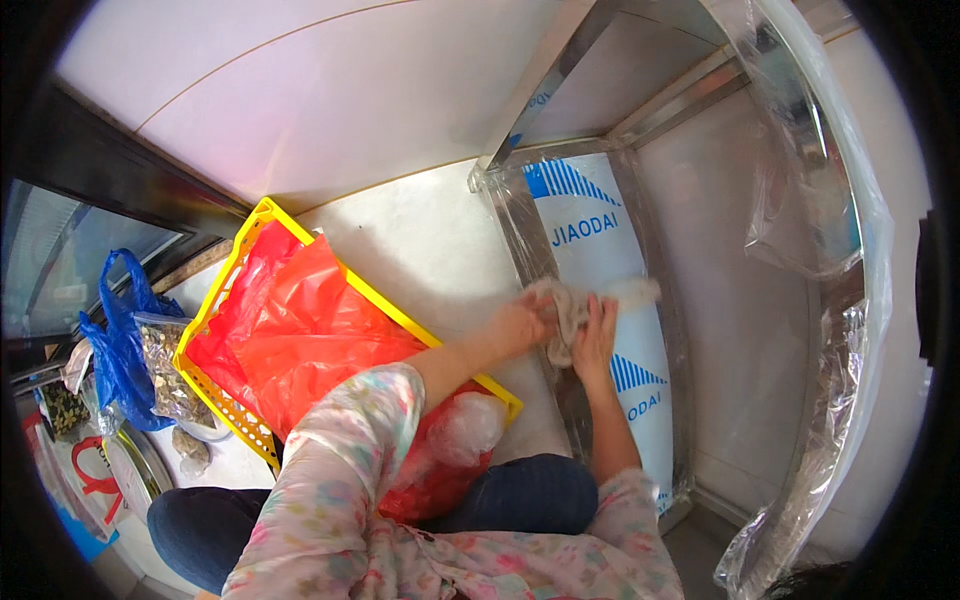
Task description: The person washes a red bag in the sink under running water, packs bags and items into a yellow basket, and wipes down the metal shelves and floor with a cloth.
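Observation:
Both hands meet over a low metal shelf (664, 330) covered with white and blue printed protective film (592, 266). A crumpled pale beige cloth or glove (564, 330) is between them, blurred by motion. My left hand (529, 324) grips its left side. My right hand (596, 334) holds its right side, fingers pointing up. A blurred pale end of something (634, 292) sticks out to the right of my fingers; what it is cannot be told. Beside my left forearm lies a yellow plastic crate (390, 304) lined with red plastic bags (307, 322).
A clear bag (469, 427) with pale contents rests by my knee. At left are a blue plastic bag (127, 360), a clear bag of dried brown pieces (172, 371) and other bags. A metal post (536, 86) rises from the shelf; a plastic-wrapped edge (847, 420) curves at right.

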### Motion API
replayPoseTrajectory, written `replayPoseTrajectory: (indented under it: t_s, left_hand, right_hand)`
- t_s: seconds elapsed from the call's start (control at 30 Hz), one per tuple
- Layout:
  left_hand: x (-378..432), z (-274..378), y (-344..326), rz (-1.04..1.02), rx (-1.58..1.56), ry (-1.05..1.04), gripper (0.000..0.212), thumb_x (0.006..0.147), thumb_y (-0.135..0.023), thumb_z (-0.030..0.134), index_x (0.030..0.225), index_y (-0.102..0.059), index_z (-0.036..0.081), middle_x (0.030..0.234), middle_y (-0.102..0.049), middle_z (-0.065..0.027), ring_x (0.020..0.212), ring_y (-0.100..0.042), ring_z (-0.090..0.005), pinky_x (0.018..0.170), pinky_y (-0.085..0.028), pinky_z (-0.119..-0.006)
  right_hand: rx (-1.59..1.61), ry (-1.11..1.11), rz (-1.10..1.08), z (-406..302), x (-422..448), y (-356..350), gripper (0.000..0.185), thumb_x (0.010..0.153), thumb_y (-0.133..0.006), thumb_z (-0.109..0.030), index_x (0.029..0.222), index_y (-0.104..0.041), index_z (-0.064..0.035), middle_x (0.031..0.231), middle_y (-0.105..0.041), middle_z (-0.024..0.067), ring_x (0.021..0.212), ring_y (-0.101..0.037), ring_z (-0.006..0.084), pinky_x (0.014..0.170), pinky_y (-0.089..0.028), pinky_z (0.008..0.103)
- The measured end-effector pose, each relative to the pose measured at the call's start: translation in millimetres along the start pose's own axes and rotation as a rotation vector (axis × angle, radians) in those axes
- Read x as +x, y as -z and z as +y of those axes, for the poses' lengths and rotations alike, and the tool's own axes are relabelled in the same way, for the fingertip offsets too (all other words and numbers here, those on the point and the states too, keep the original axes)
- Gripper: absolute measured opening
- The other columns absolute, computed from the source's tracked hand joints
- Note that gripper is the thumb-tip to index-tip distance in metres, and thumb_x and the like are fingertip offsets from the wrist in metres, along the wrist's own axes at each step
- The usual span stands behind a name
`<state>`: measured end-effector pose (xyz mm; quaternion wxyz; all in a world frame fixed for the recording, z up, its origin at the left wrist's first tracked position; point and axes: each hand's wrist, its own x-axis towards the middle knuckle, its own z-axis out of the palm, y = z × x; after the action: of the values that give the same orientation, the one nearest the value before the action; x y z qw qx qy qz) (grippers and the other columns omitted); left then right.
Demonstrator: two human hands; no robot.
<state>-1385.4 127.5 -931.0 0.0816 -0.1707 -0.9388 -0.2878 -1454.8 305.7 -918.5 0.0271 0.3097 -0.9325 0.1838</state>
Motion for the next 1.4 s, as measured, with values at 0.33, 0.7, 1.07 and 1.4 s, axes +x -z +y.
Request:
replayPoseTrajectory:
  t_s: [0.33, 0.7, 1.07, 1.4]
  left_hand:
    - [-39.6, -91.9, 136.7, 0.348, 0.116, 0.349, 0.017, 0.070, -0.048, 0.002, 0.086, -0.053, 0.002, 0.081, -0.057, -0.0143, 0.080, -0.055, -0.0317, 0.069, -0.047, -0.038]
    - [-152.3, -142.0, 163.9, 0.032, 0.590, 0.693, 0.037, 0.077, -0.054, 0.030, 0.112, -0.053, 0.020, 0.112, -0.056, -0.0056, 0.100, -0.054, -0.0256, 0.089, -0.035, -0.043]
    - [-172.0, -137.0, 197.3, -0.107, 0.474, 0.588, 0.031, 0.084, -0.047, 0.035, 0.072, -0.061, 0.010, 0.057, -0.058, -0.0093, 0.054, -0.056, -0.0256, 0.067, -0.039, -0.035]
    - [-180.1, -104.4, 188.1, -0.076, 0.224, 0.271, 0.025, 0.078, -0.055, 0.028, 0.062, -0.058, 0.008, 0.057, -0.056, -0.0094, 0.057, -0.057, -0.0255, 0.063, -0.043, -0.036]
  right_hand:
    - [0.228, 0.572, 0.146, -136.6, 136.6, -36.4, 0.007, 0.068, -0.052, -0.006, 0.075, -0.053, -0.0043, 0.086, -0.050, 0.0100, 0.084, -0.049, 0.0301, 0.073, -0.041, 0.0393]
    - [0.067, 0.763, -0.089, -246.9, 143.1, -182.3, 0.041, 0.072, -0.058, -0.026, 0.109, -0.053, -0.0110, 0.136, -0.028, 0.0086, 0.118, -0.034, 0.0294, 0.090, -0.034, 0.0425]
    - [-0.099, 0.122, -0.101, -149.5, 98.5, -146.0, 0.041, 0.073, -0.058, -0.023, 0.112, -0.050, -0.0115, 0.129, -0.035, 0.0060, 0.119, -0.035, 0.0247, 0.087, -0.038, 0.0398]
    - [-0.044, -0.489, -0.398, -86.2, -88.9, -50.0, 0.043, 0.074, -0.054, -0.016, 0.116, -0.045, -0.0082, 0.109, -0.047, 0.0221, 0.099, -0.048, 0.0355, 0.082, -0.041, 0.0428]
